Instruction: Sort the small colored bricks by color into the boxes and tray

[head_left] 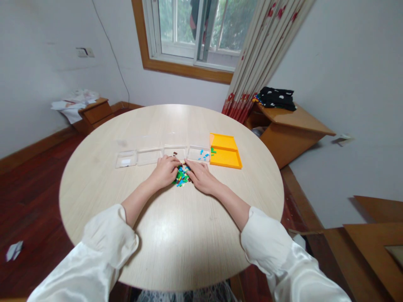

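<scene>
A heap of small plastic building bricks (pixel 181 176), green, blue, yellow, white and brown, lies on the round table between my hands. My left hand (pixel 165 172) rests at the heap's left side, fingers apart and slightly bent. On the right side, my right hand (pixel 202 177) lies low with its fingers stretched toward the heap's far edge. Just beyond stands a row of clear plastic boxes with lids folded back. One clear box (pixel 185 149) holds a few brown bricks, partly hidden by my fingers. Another clear box (pixel 197 159) holds several blue bricks. Green bricks (pixel 213 151) lie in the yellow box (pixel 231 159).
Two more clear boxes stand left; the end one (pixel 121 165) has a white label inside. The pale wooden table (pixel 170 243) has a rounded edge. A wooden cabinet (pixel 292 126) with dark cloth stands back right, near the curtain (pixel 261 54). Papers (pixel 75 100) lie back left.
</scene>
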A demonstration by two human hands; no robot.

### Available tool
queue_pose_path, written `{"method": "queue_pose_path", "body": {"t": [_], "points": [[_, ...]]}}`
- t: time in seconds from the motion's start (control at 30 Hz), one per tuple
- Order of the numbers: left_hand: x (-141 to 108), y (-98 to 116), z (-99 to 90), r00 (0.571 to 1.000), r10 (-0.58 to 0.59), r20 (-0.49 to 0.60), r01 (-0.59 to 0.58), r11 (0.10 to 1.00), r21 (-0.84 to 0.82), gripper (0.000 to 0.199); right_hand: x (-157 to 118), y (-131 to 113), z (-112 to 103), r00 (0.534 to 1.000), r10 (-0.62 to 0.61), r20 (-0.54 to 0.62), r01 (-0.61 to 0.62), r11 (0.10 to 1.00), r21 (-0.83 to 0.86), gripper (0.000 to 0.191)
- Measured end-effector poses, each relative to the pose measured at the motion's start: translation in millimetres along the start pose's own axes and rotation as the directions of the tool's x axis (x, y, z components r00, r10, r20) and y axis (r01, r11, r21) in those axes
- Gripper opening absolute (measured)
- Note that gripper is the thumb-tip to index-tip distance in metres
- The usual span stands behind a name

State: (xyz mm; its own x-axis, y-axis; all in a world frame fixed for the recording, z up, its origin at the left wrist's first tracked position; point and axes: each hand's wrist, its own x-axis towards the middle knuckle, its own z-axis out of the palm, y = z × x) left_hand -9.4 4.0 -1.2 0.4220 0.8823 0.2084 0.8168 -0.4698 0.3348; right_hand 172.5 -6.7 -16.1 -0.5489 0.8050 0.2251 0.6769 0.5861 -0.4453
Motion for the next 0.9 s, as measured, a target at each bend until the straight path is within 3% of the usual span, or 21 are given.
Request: {"method": "queue_pose_path", "body": {"t": [0.33,0.63,0.9], "points": [[-1,6,-5.9,0.999,-0.045,-0.008,0.045,0.999,0.001,0.037,1,6,3,0.995,-0.036,-0.088,0.036,0.999,0.000,0.042],[0,4,-4.6,0.999,-0.045,-0.027,0.045,0.999,-0.005,0.034,-1,2,2,1.000,-0.014,-0.013,0.013,0.993,-0.116,0.041],[0,5,-4.9,0.998,-0.045,-0.035,0.045,0.999,-0.011,0.035,0,-4,-3,1.000,-0.017,0.011,0.018,0.993,-0.115,0.040]]}}
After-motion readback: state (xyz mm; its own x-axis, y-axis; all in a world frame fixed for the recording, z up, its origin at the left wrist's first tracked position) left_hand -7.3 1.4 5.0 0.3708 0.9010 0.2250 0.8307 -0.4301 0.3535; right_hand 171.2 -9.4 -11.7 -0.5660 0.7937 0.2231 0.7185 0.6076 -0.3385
